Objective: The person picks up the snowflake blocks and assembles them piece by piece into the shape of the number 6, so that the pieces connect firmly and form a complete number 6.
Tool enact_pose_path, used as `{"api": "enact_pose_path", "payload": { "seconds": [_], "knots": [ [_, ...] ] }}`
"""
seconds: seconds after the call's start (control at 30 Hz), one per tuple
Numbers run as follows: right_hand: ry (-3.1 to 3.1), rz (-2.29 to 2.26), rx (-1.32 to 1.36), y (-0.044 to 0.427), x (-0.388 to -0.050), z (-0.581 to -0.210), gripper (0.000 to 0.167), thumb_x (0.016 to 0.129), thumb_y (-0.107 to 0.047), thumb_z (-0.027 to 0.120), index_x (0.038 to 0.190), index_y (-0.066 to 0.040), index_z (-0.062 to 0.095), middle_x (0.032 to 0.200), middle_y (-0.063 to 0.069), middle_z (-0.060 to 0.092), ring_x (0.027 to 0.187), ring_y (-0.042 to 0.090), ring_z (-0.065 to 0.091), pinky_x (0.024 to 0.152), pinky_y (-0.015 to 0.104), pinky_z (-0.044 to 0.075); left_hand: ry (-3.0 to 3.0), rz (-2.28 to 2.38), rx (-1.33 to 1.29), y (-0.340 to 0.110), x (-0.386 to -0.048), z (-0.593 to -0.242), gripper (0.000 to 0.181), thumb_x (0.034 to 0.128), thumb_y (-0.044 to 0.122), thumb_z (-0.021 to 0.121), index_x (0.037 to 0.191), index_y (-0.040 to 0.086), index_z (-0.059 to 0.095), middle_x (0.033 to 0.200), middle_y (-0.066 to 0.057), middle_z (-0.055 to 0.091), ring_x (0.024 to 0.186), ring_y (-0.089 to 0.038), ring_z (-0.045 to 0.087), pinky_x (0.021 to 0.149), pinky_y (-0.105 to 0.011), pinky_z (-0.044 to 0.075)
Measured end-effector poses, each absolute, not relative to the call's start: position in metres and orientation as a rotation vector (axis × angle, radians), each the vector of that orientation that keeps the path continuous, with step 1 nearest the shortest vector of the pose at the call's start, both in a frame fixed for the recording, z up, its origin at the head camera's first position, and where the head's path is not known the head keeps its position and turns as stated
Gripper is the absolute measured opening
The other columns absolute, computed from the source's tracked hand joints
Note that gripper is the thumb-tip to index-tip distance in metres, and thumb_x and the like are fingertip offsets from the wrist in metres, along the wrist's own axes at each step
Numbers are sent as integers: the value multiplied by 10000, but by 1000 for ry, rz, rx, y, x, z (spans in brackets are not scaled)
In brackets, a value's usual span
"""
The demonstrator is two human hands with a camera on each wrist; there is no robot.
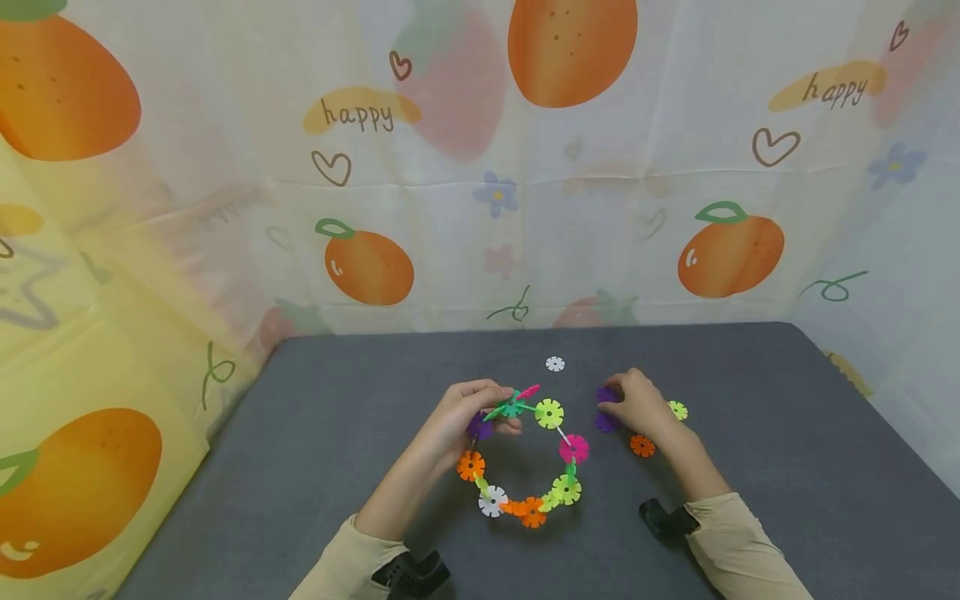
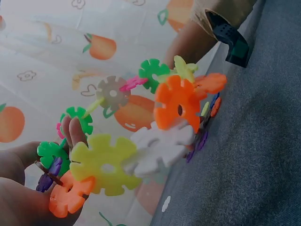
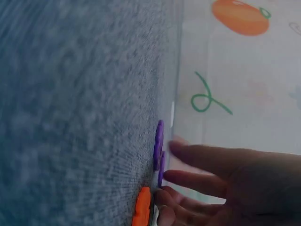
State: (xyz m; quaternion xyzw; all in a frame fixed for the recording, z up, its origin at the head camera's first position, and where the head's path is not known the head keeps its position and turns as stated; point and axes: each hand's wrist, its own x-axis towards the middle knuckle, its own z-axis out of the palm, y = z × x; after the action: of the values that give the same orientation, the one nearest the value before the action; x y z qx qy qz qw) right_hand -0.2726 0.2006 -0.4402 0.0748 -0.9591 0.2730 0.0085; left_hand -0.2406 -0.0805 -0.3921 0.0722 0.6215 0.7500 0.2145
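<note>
My left hand [image 1: 465, 417] grips a closed-looking ring of linked plastic snowflake discs [image 1: 532, 512] by its upper left, near a green disc [image 1: 512, 405] and a purple disc [image 1: 481, 427]. The ring is raised off the table and has orange, white, yellow-green, pink and green pieces. In the left wrist view, a yellow disc [image 2: 106, 165] and an orange disc [image 2: 178, 103] hang in front of the fingers. My right hand [image 1: 637, 404] reaches down at two loose purple discs [image 1: 606, 422]. In the right wrist view its thumb and fingers are spread beside a purple disc [image 3: 158, 146].
A loose orange disc [image 1: 642, 446] and a yellow-green disc [image 1: 677, 410] lie by the right wrist. One white disc [image 1: 555, 364] lies farther back on the grey table [image 1: 337, 392]. Behind the table hangs a fruit-printed curtain [image 1: 450, 250].
</note>
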Motion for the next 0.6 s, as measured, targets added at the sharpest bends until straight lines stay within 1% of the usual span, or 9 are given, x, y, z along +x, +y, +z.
{"api": "enact_pose_path", "payload": {
  "seconds": [0.13, 0.2, 0.27, 0.33, 0.4, 0.47, 0.5, 0.53, 0.6],
  "knots": [
    [-3004, 864, 220, 202, -273, -445, 278, 838, -62, 738, 1051, 100, 659, 999, 244, 549, 886, 322, 563, 791, 468, 505, 1710, 2082, 220, -81, -240, -391, 145, 946, 154, 589, 859, 61, 656, 695, -11, 710, 649, -139, 724, 749, -320, 611],
    [-2997, 907, 190, 203, -273, -446, 252, 829, -58, 748, 1011, 85, 649, 995, 241, 544, 883, 317, 557, 788, 461, 500, 1699, 2079, 229, -81, -239, -389, 149, 949, 152, 582, 879, 48, 662, 687, -11, 717, 645, -137, 725, 753, -322, 611],
    [-2991, 954, 165, 205, -273, -445, 254, 813, -63, 767, 974, 68, 619, 975, 228, 548, 867, 305, 552, 762, 437, 496, 1692, 2069, 223, -81, -238, -388, 164, 949, 164, 584, 932, 20, 662, 688, -12, 720, 643, -134, 724, 768, -324, 609],
    [-2977, 997, 149, 206, -274, -444, 254, 795, -50, 778, 938, 49, 593, 917, 198, 563, 801, 273, 556, 696, 392, 497, 1690, 2059, 214, -81, -237, -386, 206, 950, 182, 587, 990, -10, 651, 689, -12, 719, 646, -132, 724, 790, -327, 606],
    [-2945, 1049, 174, 206, -275, -442, 235, 784, -20, 776, 905, 36, 583, 827, 164, 589, 688, 229, 570, 596, 339, 492, 1697, 2046, 204, -82, -235, -383, 256, 950, 205, 592, 1036, -32, 639, 694, -8, 715, 653, -128, 722, 812, -331, 602],
    [-2890, 1135, 226, 204, -275, -439, 182, 803, 10, 745, 915, 35, 603, 754, 147, 618, 574, 184, 573, 510, 301, 493, 1711, 2034, 192, -83, -234, -381, 289, 950, 224, 592, 1056, -41, 634, 698, -8, 707, 657, -125, 719, 826, -330, 598],
    [-2854, 1186, 259, 202, -275, -436, 144, 820, 18, 725, 922, 35, 625, 725, 149, 631, 532, 167, 573, 486, 291, 500, 1721, 2029, 188, -83, -233, -380, 301, 949, 230, 593, 1062, -45, 636, 699, -8, 705, 660, -124, 719, 829, -331, 598],
    [-2807, 1248, 299, 200, -275, -433, 113, 841, 15, 707, 936, 33, 648, 719, 163, 654, 508, 158, 587, 474, 292, 516, 1726, 2024, 184, -84, -233, -379, 310, 948, 235, 594, 1067, -48, 637, 703, -7, 703, 663, -121, 717, 831, -330, 597],
    [-2704, 1385, 379, 195, -271, -424, 101, 883, -13, 678, 980, 16, 679, 760, 191, 695, 534, 154, 640, 517, 320, 565, 1726, 2020, 177, -84, -232, -377, 328, 946, 241, 594, 1082, -56, 630, 705, -4, 697, 661, -114, 712, 822, -323, 599]
  ]
}}
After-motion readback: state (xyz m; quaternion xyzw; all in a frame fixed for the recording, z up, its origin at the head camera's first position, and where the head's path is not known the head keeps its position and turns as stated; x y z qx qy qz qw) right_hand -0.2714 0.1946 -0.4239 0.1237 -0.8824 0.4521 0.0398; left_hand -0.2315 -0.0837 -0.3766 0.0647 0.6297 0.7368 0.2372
